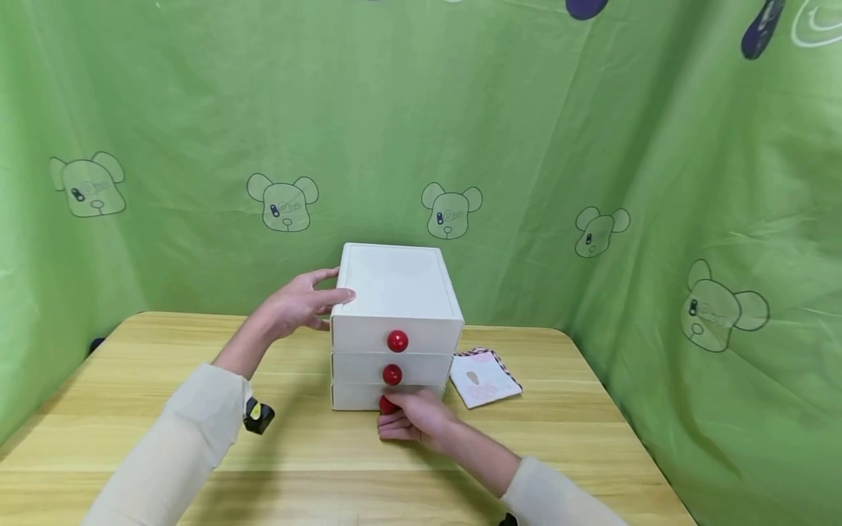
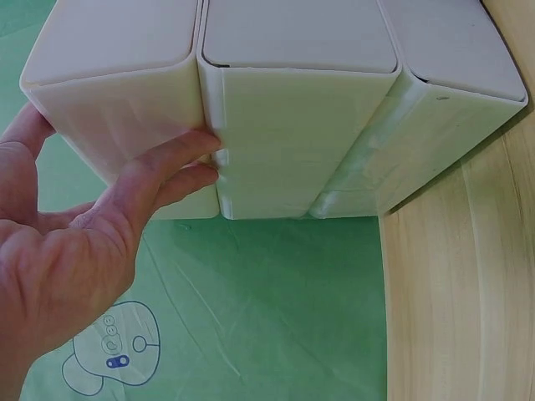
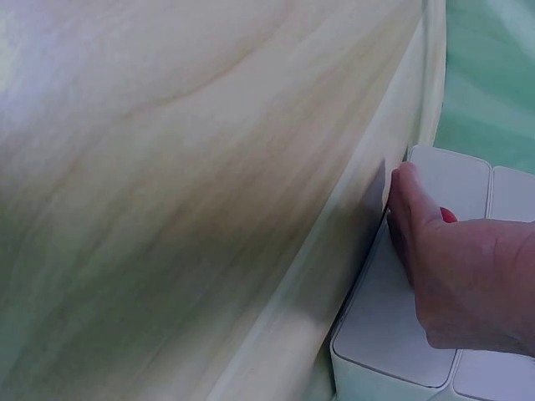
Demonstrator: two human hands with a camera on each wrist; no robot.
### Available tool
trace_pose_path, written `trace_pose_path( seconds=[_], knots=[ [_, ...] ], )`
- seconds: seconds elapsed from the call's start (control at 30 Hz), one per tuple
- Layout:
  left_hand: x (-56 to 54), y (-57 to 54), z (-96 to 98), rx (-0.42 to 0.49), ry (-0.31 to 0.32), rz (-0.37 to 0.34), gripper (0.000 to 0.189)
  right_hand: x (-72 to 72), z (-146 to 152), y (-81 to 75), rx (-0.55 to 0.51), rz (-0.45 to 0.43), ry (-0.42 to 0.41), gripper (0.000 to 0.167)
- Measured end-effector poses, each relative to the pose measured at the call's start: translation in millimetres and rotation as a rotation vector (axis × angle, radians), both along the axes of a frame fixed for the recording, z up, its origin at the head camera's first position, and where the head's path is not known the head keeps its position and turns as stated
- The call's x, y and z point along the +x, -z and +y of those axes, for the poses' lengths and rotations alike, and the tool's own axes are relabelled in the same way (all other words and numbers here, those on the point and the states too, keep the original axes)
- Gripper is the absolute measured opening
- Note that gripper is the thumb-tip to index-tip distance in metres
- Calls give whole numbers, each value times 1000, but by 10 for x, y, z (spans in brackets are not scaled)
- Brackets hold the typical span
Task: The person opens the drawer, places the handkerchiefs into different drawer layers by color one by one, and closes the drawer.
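A white cabinet [image 1: 397, 281] of three stacked drawers stands on the table, each drawer with a round red knob. All three drawers sit flush in the head view. My left hand [image 1: 292, 305] rests on its upper left side, thumb over the top edge. In the left wrist view, the left fingers [image 2: 180, 159] lie fairly straight along the side wall of the top drawer unit. Low at the front, my right hand [image 1: 424, 418] pinches the bottom knob [image 1: 387, 405], thumb above and fingers curled below. The right wrist view shows the right hand [image 3: 472, 280] from behind, covering most of the grip.
On the table [image 1: 296, 475], right of the cabinet, lies a folded white cloth [image 1: 485, 381] with a pink print and a striped edge. A green curtain [image 1: 388, 131] with bear faces hangs behind the table and along its right side.
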State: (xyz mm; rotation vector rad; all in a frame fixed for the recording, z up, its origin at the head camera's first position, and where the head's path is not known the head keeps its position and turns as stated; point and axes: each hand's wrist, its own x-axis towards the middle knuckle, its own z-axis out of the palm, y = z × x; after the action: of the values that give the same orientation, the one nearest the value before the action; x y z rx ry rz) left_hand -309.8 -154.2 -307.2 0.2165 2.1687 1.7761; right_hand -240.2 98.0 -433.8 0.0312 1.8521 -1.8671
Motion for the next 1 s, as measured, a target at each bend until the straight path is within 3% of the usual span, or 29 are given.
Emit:
trace_pose_path(
  seconds=[0.53,1.0],
  knots=[
    [31,-10,-23,-19,1,6,94,-22,3,69,-5,21,3,35],
    [-8,4,-13,-33,11,23,94,-18,26,50,16,16,-16,37]
  ],
)
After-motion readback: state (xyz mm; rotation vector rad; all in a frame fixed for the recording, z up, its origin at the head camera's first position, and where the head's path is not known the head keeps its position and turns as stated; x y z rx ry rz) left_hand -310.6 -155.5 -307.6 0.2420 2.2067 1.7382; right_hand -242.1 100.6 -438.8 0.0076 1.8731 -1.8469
